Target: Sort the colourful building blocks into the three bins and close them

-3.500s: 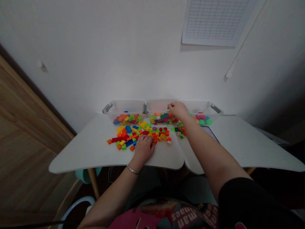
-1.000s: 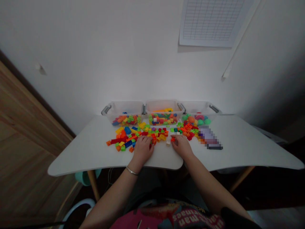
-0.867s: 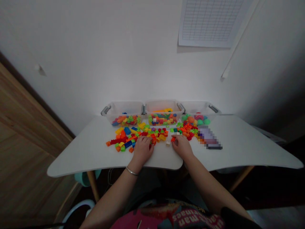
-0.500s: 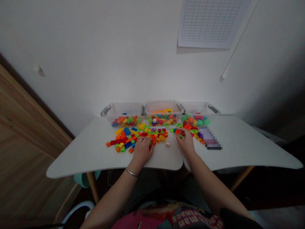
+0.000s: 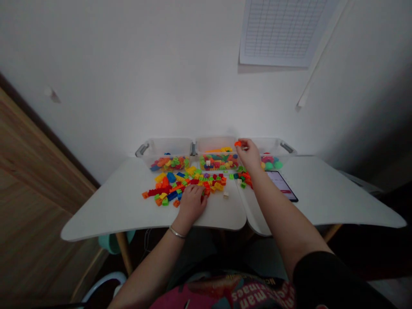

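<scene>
My right hand (image 5: 249,155) is raised at the right end of the middle clear bin (image 5: 216,146), pinching an orange toy brick (image 5: 238,144) between thumb and fingertips. My left hand (image 5: 193,200) rests on the near edge of a pile of coloured toy bricks (image 5: 170,189), thumb apart from the fingers. Bits of red and green brick show beside that thumb; what lies under the palm is hidden. A single white brick (image 5: 225,195) sits between the two arms. More bricks (image 5: 243,178) lie behind my right forearm, which partly covers them.
A left bin (image 5: 170,148) and a right bin (image 5: 270,148), both clear, flank the middle one against the wall. Each holds coloured pieces. A phone (image 5: 283,186) lies right of my forearm on the white table (image 5: 325,189). A gridded paper (image 5: 273,38) hangs above.
My right hand has risen from the bricks on the table to the bin rims, carrying the orange brick. My left hand has stayed put.
</scene>
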### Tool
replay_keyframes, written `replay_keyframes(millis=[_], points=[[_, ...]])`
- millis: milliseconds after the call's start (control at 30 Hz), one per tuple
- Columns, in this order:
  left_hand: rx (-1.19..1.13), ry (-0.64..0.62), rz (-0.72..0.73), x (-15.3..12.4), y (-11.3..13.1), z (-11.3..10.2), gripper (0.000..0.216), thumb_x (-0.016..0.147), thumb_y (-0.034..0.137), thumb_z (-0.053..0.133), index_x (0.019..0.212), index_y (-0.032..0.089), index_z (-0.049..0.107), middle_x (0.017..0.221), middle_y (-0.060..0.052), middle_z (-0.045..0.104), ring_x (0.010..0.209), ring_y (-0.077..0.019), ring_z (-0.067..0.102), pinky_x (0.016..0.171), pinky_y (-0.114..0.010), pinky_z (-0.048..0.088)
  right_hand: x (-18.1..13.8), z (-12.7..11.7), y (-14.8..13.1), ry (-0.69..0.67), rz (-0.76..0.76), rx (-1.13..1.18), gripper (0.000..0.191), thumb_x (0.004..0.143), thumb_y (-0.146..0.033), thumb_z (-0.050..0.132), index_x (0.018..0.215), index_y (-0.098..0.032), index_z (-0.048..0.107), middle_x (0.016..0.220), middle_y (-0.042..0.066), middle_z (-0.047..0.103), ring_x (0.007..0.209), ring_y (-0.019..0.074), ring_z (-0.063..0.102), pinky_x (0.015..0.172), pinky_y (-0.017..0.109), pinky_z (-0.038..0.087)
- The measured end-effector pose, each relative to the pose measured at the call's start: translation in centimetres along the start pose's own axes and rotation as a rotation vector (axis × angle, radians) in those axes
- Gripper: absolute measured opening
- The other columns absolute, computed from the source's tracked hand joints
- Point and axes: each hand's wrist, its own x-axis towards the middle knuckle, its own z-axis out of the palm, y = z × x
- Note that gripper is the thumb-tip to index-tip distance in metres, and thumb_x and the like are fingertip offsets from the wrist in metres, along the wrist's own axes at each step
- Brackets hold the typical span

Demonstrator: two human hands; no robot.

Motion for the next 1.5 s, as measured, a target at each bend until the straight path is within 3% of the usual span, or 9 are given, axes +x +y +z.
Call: replay_keyframes(millis=[233, 433, 567, 700, 900, 1000, 1200, 1333, 1500], points=[[-0.01, 0.01, -0.01, -0.1, 0.0, -0.1, 0.026, 0.084, 0.023, 0.056, 0.108, 0.016, 0.065, 0.107, -0.011, 0.069, 0.108, -0.0276, 0.056, 0.101, -0.046, 0.044, 0.9, 1.6, 0.0, -0.228, 0.063, -0.279, 0.03, 0.08, -0.024, 0.059, 0.106, -0.017, 0.073, 0.095, 0.01, 0.073, 0.09, 0.0244, 0.066, 0.089, 0.041, 0.05], [-0.005, 0.0, -0.012, -0.1, 0.1, -0.2, 0.025, 0.084, 0.024, 0.056, 0.108, 0.017, 0.064, 0.107, -0.011, 0.069, 0.107, -0.0269, 0.056, 0.1, -0.046, 0.044, 0.2, 1.8, 0.8, -0.196, -0.092, -0.409, 0.029, 0.087, -0.028, 0.051, 0.096, -0.019, 0.077, 0.089, 0.01, 0.072, 0.094, 0.0267, 0.064, 0.091, 0.045, 0.048], [-0.008, 0.005, -0.011, -0.1, 0.1, -0.1, 0.025, 0.084, 0.023, 0.057, 0.107, 0.018, 0.064, 0.106, -0.01, 0.069, 0.106, -0.0266, 0.056, 0.1, -0.046, 0.043, 0.0, 1.9, 1.4, -0.177, -0.136, -0.359, 0.027, 0.087, -0.029, 0.051, 0.089, -0.021, 0.076, 0.087, 0.008, 0.072, 0.095, 0.0254, 0.062, 0.093, 0.045, 0.047], [-0.005, -0.004, -0.01, -0.1, 0.1, -0.2, 0.025, 0.084, 0.024, 0.057, 0.108, 0.018, 0.064, 0.107, -0.01, 0.069, 0.107, -0.0272, 0.056, 0.1, -0.047, 0.043, -0.2, 1.4, 1.1, -0.172, -0.13, -0.274, 0.026, 0.086, -0.028, 0.051, 0.094, -0.021, 0.074, 0.093, 0.007, 0.072, 0.097, 0.025, 0.061, 0.096, 0.044, 0.045], [-0.005, -0.004, -0.007, 0.0, 0.1, -0.2, 0.025, 0.084, 0.024, 0.056, 0.107, 0.017, 0.064, 0.106, -0.011, 0.069, 0.107, -0.0272, 0.056, 0.1, -0.046, 0.043, -3.5, 0.3, 0.3, -0.013, -0.183, -0.191, 0.026, 0.088, -0.025, 0.047, 0.099, -0.022, 0.069, 0.105, 0.008, 0.07, 0.107, 0.0261, 0.057, 0.1, 0.044, 0.04], [0.001, 0.002, 0.0, 0.0, 0.0, -0.1, 0.025, 0.084, 0.024, 0.056, 0.107, 0.018, 0.064, 0.106, -0.01, 0.068, 0.107, -0.0267, 0.056, 0.1, -0.045, 0.043, -6.9, 0.7, 0.7, -0.084, -0.179, -0.153, 0.023, 0.087, -0.026, 0.048, 0.095, -0.023, 0.07, 0.099, 0.008, 0.071, 0.102, 0.0257, 0.059, 0.096, 0.044, 0.042], [0.014, -0.012, -0.015, 0.0, 0.1, 0.0, 0.025, 0.086, 0.026, 0.055, 0.108, 0.017, 0.064, 0.107, -0.011, 0.068, 0.107, -0.0272, 0.056, 0.1, -0.046, 0.043, -12.6, 1.1, 2.1, -0.364, -0.219, -0.111, 0.019, 0.084, -0.027, 0.059, 0.099, -0.024, 0.069, 0.105, 0.008, 0.071, 0.103, 0.0257, 0.061, 0.095, 0.044, 0.045], [0.01, -0.013, -0.017, 0.0, 0.2, -0.1, 0.026, 0.086, 0.025, 0.055, 0.108, 0.016, 0.065, 0.108, -0.011, 0.069, 0.107, -0.0274, 0.056, 0.099, -0.045, 0.044, -13.8, 0.0, 2.6, -0.468, -0.266, -0.091, 0.027, 0.08, -0.03, 0.065, 0.107, -0.022, 0.067, 0.111, 0.008, 0.069, 0.106, 0.0256, 0.06, 0.097, 0.043, 0.044], [0.007, -0.01, -0.018, 0.0, 0.3, -0.1, 0.026, 0.085, 0.024, 0.055, 0.108, 0.016, 0.065, 0.107, -0.012, 0.069, 0.108, -0.0275, 0.056, 0.099, -0.046, 0.044, -14.0, -0.8, 2.8, -0.512, -0.201, -0.087, 0.026, 0.078, -0.032, 0.066, 0.102, -0.022, 0.065, 0.102, 0.008, 0.07, 0.1, 0.0251, 0.061, 0.093, 0.044, 0.046]])
